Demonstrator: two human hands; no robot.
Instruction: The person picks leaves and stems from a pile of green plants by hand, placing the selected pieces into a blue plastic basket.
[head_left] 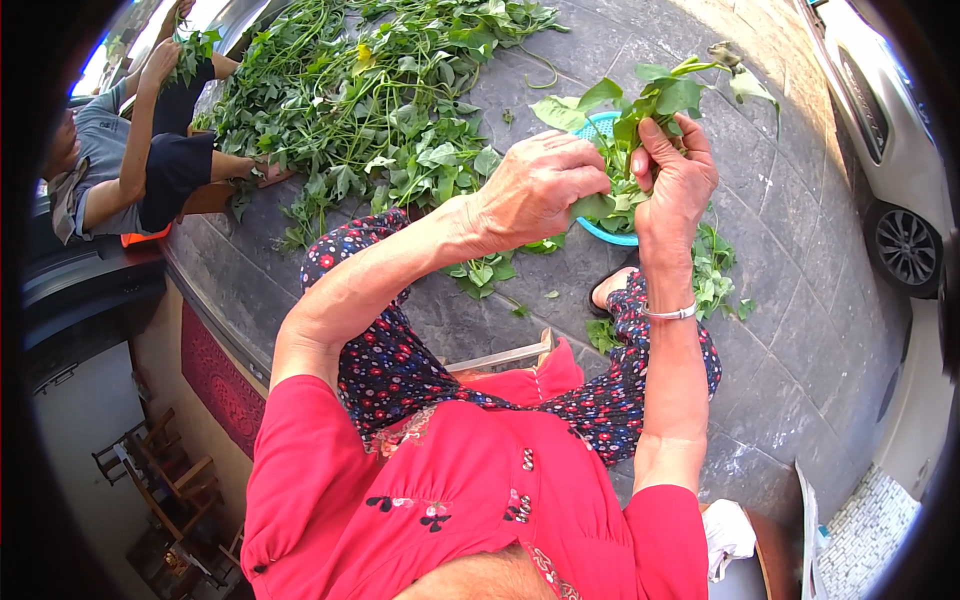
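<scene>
Grey paving (pixel 800 320) spreads in front of the seated person (pixel 470 470), whose flowered trousers (pixel 395 365) lie nearest. Beyond them, the left hand (pixel 540 185) is curled closed, fingertips beside a leaf (pixel 595 206); whether it pinches that leaf I cannot tell. The right hand (pixel 675 180) grips a bunch of leafy stems (pixel 678 98) above a turquoise basket (pixel 612 239) holding green leaves (pixel 622 214). Loose sprigs (pixel 713 268) lie just right of the basket. Farther off, a large heap of greens (pixel 370 90) covers the paving toward its far left corner, another person (pixel 110 150) sits beside it holding leaves (pixel 192 55), and a white car (pixel 895 120) stands at the right edge.
</scene>
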